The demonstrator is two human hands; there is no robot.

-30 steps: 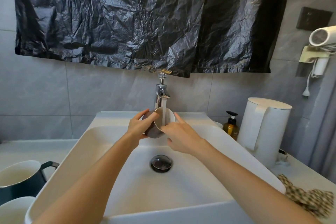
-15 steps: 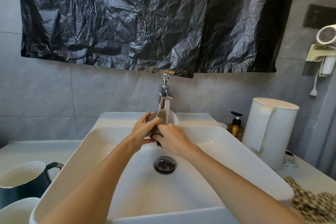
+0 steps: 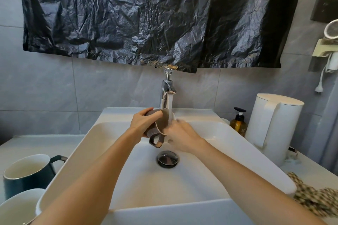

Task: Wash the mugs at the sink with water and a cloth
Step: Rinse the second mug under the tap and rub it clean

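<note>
A brown mug (image 3: 157,125) lies on its side under the running tap (image 3: 166,95), its mouth turned right into the stream and its handle pointing down. My left hand (image 3: 142,122) grips its body from the left. My right hand (image 3: 180,133) is blurred at the mug's rim, its fingers reaching into the mouth. Both hands are over the white sink (image 3: 210,193). A checked cloth (image 3: 314,199) lies on the counter at the right, away from both hands.
On the left counter stand a dark green mug (image 3: 27,175) and a white mug (image 3: 18,206). A white kettle (image 3: 272,129) and an amber pump bottle (image 3: 238,122) stand on the right. The drain plug (image 3: 167,159) sits mid-basin. Black plastic sheet hangs above.
The mug has been turned so its handle now hangs down. My right hand has moved from the mug's underside to its rim. The view has shifted slightly.
</note>
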